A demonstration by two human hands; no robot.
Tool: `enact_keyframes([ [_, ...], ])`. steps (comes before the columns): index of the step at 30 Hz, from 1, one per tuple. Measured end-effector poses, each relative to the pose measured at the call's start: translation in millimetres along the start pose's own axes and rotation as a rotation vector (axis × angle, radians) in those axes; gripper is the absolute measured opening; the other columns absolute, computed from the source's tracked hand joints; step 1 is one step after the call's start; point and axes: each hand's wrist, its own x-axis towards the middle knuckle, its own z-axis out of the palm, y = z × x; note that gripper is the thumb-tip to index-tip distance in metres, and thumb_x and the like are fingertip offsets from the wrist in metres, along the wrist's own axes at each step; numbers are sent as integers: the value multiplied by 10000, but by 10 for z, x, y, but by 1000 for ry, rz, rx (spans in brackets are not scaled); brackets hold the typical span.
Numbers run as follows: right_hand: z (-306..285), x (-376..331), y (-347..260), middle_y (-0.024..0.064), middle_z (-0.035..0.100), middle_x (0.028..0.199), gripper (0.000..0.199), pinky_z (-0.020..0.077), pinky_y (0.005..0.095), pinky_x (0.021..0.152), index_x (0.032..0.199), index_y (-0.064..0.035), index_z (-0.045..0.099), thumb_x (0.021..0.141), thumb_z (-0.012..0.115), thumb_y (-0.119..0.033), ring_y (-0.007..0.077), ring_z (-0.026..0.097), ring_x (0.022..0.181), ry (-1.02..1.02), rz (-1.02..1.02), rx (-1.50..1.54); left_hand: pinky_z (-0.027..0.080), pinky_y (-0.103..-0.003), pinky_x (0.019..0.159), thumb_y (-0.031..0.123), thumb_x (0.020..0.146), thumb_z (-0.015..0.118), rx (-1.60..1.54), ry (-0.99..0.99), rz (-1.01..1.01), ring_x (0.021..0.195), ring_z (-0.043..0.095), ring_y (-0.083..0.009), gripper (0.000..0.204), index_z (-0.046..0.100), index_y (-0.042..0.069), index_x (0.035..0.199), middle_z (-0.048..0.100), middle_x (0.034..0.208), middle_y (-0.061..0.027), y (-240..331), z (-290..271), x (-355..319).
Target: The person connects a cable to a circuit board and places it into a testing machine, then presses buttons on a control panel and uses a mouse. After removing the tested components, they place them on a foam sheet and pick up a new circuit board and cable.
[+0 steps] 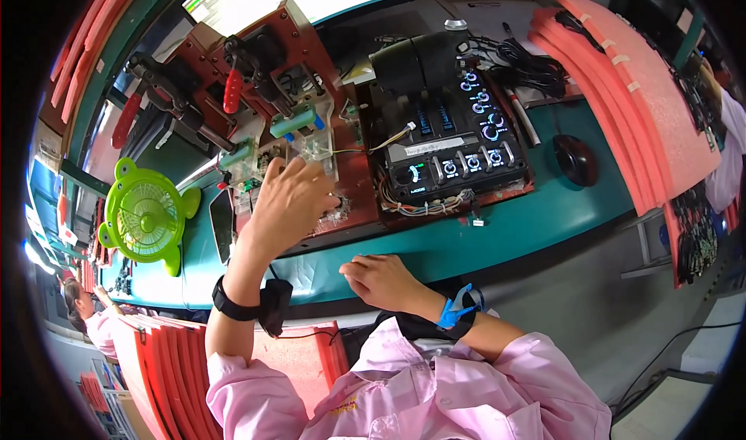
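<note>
My left hand [291, 203] reaches over a red-brown test fixture [350, 222], fingers bent and apart. Its fingertips are close to clear plastic blocks [315, 146] and small parts on the fixture; whether they touch is hidden. Red-handled toggle clamps [232, 90] stand just beyond that hand. Along the table's front edge rests my right hand [385, 281], fingers curled in, the palm out of sight. Right of the fixture, a black control panel [435, 141] has lit knobs and sliders. A thin cable with a white connector [409, 128] lies over it.
A green fan [148, 218] stands at the left, a black mouse [575, 160] at the right. Behind the fixture is a lit monitor [303, 1]. Pink foam sheets [629, 90] lean at the right, near coiled black cables [524, 63]. Another person [97, 319] sits far left.
</note>
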Motion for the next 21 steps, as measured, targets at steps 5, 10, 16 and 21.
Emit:
enact_keyframes([
  [5, 22, 10, 40, 47, 554, 737, 105, 446, 369, 592, 876, -88, 536, 774, 523, -106, 246, 573, 697, 54, -4, 40, 329, -370, 812, 188, 740, 583, 39, 19, 82, 824, 480, -227, 128, 554, 72, 786, 497, 768, -55, 25, 7, -11],
  [10, 89, -14, -24, 56, 557, 743, 104, 451, 371, 602, 869, -80, 536, 783, 509, -132, 254, 572, 700, 37, -9, 19, 321, -378, 817, 197, 730, 585, -35, -105, 120, 828, 481, -217, 133, 546, 73, 758, 495, 763, -52, -130, -71, 33],
  [16, -36, -11, 53, 105, 565, 740, 81, 451, 406, 606, 804, -64, 522, 774, 500, -136, 286, 573, 699, -24, -3, 64, 364, -365, 762, 176, 693, 604, 121, 169, 91, 791, 489, -209, 91, 564, 95, 706, 495, 760, -50, 275, -109, -105],
  [21, -963, -68, 137, 126, 572, 746, 129, 462, 406, 629, 756, -53, 529, 784, 492, -174, 292, 578, 684, -141, -89, -202, 401, -332, 595, 226, 683, 647, -332, -29, 84, 677, 503, -212, 181, 529, 100, 626, 477, 670, -37, 696, 341, -720],
])
